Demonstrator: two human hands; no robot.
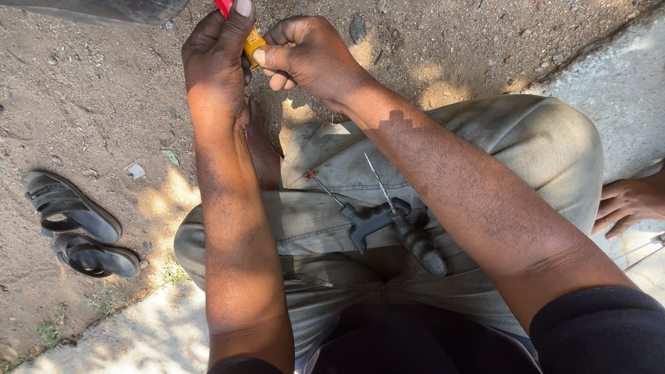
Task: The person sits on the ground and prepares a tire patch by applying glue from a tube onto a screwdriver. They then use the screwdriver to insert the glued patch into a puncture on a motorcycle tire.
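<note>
Fingers of both hands meet on a small red and yellow tube at the top centre of the frame. The left hand wraps its thumb and fingers around the tube's body, clenched enough to steady it upright, while the right hand pinches the yellow part between thumb and curled forefinger, a grip that looks suited to twisting or squeezing. Most of the tube is hidden by the fingers, so its full shape cannot be told.

Both forearms reach forward from the bottom of the frame over the person's lap. There, in the centre, two tools lie across the grey trousers: a T-handle probe with a thin metal shaft, and a straight-handled rasp tool crossing it. The crease of the folded legs seems to keep them from rolling off and within easy reach.

The person sits on a concrete edge at the right; bare dirt ground fills the upper left. A pair of black sandals lies at the left edge. Another person's hand rests at the right edge, near thin metal rods.
</note>
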